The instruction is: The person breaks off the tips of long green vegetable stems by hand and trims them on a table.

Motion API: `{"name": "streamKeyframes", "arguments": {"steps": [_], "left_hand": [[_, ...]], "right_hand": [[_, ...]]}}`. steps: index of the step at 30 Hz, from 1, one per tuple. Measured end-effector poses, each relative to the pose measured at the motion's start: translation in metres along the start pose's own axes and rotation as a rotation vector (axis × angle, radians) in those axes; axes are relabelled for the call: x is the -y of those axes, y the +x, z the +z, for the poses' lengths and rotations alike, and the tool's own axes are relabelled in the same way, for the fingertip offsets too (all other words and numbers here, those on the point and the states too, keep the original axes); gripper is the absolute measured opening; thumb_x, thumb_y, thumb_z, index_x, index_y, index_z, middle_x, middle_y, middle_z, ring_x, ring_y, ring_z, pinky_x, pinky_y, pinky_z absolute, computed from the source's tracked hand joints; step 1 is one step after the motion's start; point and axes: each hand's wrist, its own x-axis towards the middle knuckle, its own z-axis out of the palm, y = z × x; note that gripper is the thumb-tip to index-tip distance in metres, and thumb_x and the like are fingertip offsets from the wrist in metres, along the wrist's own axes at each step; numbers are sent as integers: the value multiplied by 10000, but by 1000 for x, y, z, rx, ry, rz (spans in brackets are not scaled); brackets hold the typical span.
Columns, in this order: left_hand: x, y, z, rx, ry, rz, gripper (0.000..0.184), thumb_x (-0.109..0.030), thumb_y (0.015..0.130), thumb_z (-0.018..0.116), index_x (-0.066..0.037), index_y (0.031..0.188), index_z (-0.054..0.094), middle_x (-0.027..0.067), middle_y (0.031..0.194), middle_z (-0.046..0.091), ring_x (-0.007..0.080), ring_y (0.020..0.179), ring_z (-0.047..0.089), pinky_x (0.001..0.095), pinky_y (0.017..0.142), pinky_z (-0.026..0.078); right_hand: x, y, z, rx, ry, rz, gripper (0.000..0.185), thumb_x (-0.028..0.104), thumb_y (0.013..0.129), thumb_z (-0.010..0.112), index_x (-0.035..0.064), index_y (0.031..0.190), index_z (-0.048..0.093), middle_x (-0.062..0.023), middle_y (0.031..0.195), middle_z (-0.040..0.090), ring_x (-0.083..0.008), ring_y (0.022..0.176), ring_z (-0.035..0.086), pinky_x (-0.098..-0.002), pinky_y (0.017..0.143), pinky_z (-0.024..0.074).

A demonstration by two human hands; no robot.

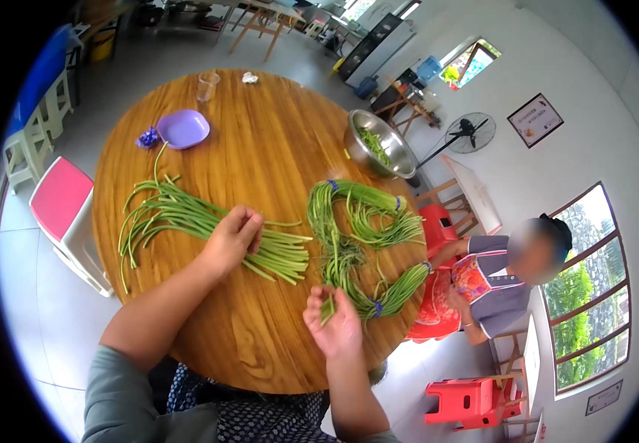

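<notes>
On the round wooden table (260, 155) lies a loose bundle of long green stems (179, 210). My left hand (235, 238) is closed over its middle, and a thin stem sticks out to the right from the fingertips. Lower right, my right hand (332, 323) is palm up, its fingers curled round short green pieces (327, 309). Just beyond it, bunches of green stems (324, 221) tied with blue-purple bands lie in a curve along the table's right side.
A purple bowl (184, 129), a purple crumpled item (146, 137), a clear cup (207, 86) and white crumpled paper (250, 77) are toward the far left. A metal bowl (360, 151) holds green pieces. At the right, a person (493, 277) reaches to the bunches. A pink-seated chair (64, 196) stands left.
</notes>
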Motion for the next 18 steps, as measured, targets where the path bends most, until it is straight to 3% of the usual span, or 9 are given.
{"name": "streamKeyframes", "arguments": {"steps": [1, 4, 7, 8, 9, 12, 17, 18], "left_hand": [[0, 0, 0, -1, 1, 11, 175, -196, 1033, 481, -31, 976, 483, 22, 734, 513, 112, 608, 506, 258, 560, 443], [0, -1, 0, 3, 0, -6, 179, -206, 1030, 492, -34, 982, 487, 21, 736, 515, 111, 610, 507, 257, 561, 444], [-4, 0, 1, 14, -4, -13, 171, -193, 1037, 475, -36, 969, 468, 34, 742, 508, 128, 609, 510, 259, 567, 440], [-4, -1, 1, 14, -6, -14, 172, -194, 1037, 476, -36, 969, 467, 35, 741, 508, 129, 609, 510, 261, 566, 440], [-5, -1, 0, 14, -6, -15, 174, -195, 1036, 477, -36, 968, 467, 37, 741, 509, 130, 608, 510, 263, 565, 441], [-1, 1, -2, 13, -14, 1, 173, -196, 1033, 484, -37, 965, 472, 30, 732, 512, 123, 600, 507, 262, 553, 439], [-5, -1, 1, 7, -39, -13, 179, -199, 1034, 483, -34, 964, 475, 27, 729, 515, 123, 597, 509, 263, 552, 441], [-3, -2, 0, 23, -31, 3, 176, -194, 1036, 477, -35, 962, 474, 29, 733, 519, 123, 604, 513, 264, 555, 444]], "right_hand": [[2, 5, 4, 39, 0, -19, 299, 264, 1017, 466, 0, 1092, 583, -150, 1118, 621, -271, 996, 584, -378, 838, 497], [8, 13, 18, 14, -11, -128, 322, 275, 1009, 496, -16, 1128, 563, -166, 1162, 596, -291, 1112, 562, -425, 991, 456], [6, 20, 13, -79, 24, -131, 315, 254, 1010, 494, -31, 1132, 549, -169, 1181, 572, -295, 1128, 549, -422, 1002, 449], [3, 17, 14, -107, 31, -110, 274, 152, 994, 504, -75, 1146, 501, -186, 1175, 546, -287, 1142, 531, -410, 1005, 443], [2, 18, 11, -99, 32, -106, 274, 152, 994, 504, -75, 1146, 501, -186, 1175, 546, -287, 1142, 531, -410, 1005, 443], [11, 22, 5, -119, 52, -121, 227, -38, 943, 496, -87, 1165, 483, -189, 1167, 535, -284, 1137, 538, -393, 1029, 459], [75, 80, 35, -193, -205, -353, 278, -49, 921, 536, -133, 1176, 466, -205, 1100, 600, -288, 1055, 609, -387, 1012, 513], [95, 95, 43, -119, -172, -368, 292, -51, 903, 557, -141, 1167, 469, -215, 1106, 606, -294, 1048, 621, -405, 998, 525]]}}
